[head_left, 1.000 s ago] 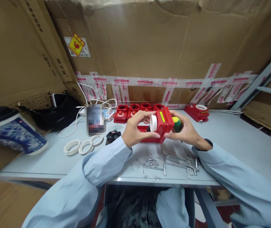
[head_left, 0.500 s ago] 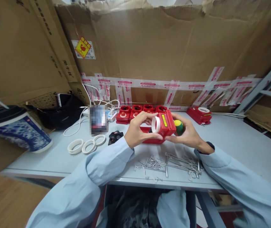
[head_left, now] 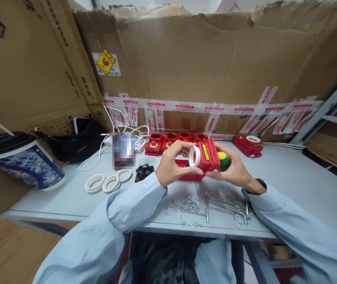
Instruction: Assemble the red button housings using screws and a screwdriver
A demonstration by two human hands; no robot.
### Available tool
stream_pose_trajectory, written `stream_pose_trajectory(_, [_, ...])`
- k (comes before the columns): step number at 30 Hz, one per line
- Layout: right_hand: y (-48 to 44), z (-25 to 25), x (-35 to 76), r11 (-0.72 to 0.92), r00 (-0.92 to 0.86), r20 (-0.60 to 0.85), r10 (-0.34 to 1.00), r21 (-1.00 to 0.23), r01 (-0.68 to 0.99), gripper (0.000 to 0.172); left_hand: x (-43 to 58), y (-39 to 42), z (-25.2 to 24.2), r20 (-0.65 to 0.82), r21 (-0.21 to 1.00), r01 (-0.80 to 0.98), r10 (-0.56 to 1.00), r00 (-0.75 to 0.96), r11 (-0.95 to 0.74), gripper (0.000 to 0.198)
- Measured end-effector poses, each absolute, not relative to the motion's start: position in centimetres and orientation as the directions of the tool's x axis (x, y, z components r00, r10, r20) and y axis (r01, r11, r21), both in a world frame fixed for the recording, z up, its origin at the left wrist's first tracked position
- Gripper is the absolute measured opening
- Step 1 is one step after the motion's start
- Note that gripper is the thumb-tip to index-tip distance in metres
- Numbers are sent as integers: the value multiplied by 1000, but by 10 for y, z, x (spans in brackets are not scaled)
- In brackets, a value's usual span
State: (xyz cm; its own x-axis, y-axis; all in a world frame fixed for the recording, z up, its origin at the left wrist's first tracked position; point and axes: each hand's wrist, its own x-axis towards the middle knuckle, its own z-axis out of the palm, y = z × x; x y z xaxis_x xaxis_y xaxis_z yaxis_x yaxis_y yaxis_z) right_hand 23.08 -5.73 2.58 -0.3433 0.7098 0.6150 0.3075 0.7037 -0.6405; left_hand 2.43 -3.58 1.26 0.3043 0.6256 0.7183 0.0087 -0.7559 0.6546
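Observation:
My left hand [head_left: 172, 163] is closed around the left end of a red plastic housing [head_left: 211, 157], its thumb below and fingers above a white ring [head_left: 194, 157] on that end. The housing is tilted and carries a yellow label. On its right side my right hand [head_left: 235, 167] steadies it with the thumb underneath. A rounded green-and-yellow handle [head_left: 223, 161], like a screwdriver's, sits in the right palm; its shaft is hidden. Behind and below the housing, another red part [head_left: 190, 176] rests on the table, partly covered by my left hand.
Loose screws [head_left: 190, 204] and longer metal rods [head_left: 227, 205] lie near the front edge. Several red housings [head_left: 153, 146] line the back; another [head_left: 246, 146] stands right. White rings [head_left: 94, 184], a black part [head_left: 144, 172], cables and a large cup [head_left: 29, 165] are left.
The camera view has shifted slightly. Both hands keep their hold on the red housing, almost in the same place, and the handle stays in the right palm.

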Motion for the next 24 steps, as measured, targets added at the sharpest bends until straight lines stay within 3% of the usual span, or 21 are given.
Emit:
stream_pose_trajectory(5, [-58,27,229,717,-332,636,697,-617,324,71,25,-37,12,685,695,-7,660,307,-719,62])
stream_pose_trajectory(9, [-55,24,234,734,-348,646,679,-602,315,66,24,-38,15,731,626,36,602,321,-779,66])
stream_pose_trajectory(13, [-52,22,237,700,-361,605,710,-660,271,51,23,-39,17,800,519,13,491,345,-855,69])
stream_pose_trajectory(17, [-53,22,234,646,-349,561,750,-734,209,46,23,-39,17,795,509,16,477,374,-861,75])
stream_pose_trajectory(24, [-55,23,230,622,-337,545,768,-759,190,35,22,-44,19,749,571,20,530,397,-821,54])
